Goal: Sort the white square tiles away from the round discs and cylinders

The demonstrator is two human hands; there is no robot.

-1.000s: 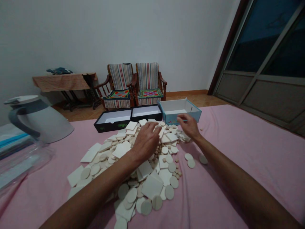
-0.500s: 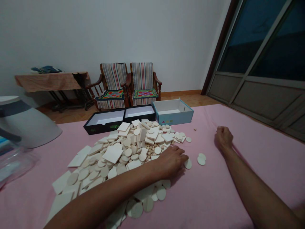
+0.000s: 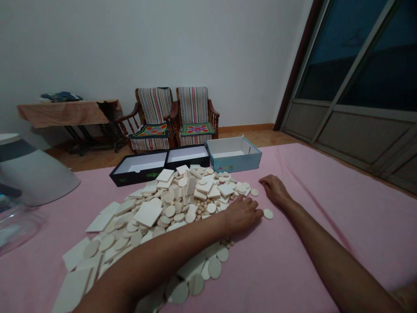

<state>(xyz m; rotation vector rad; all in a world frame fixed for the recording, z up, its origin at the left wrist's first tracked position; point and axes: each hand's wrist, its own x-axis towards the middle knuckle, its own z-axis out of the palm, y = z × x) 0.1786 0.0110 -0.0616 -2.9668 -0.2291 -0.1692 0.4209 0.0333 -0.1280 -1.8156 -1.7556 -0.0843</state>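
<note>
A large heap of cream-white discs and square tiles (image 3: 148, 213) lies spread on the pink cloth (image 3: 293, 269). My left hand (image 3: 244, 215) reaches across it to the right edge, palm down, with fingers curled onto the cloth. What lies under those fingers is hidden. Just beyond its fingertips is a single white disc (image 3: 268, 213). My right hand (image 3: 275, 190) rests on the cloth to the right of the heap, fingertips pressed together and pointing left. Anything between them is too small to make out. Small round beads (image 3: 201, 208) show within the heap.
Behind the heap stand a black two-part tray (image 3: 138, 176) and a light blue box (image 3: 236, 164). A grey-white pitcher-like vessel (image 3: 39, 178) and a clear plastic container (image 3: 19, 226) are at the left. Two striped armchairs (image 3: 193, 108) stand by the wall.
My right hand has moved left and slightly forward, to where a small crumb lay. My left hand has shifted slightly right; the disc by its fingers is now out of sight.
</note>
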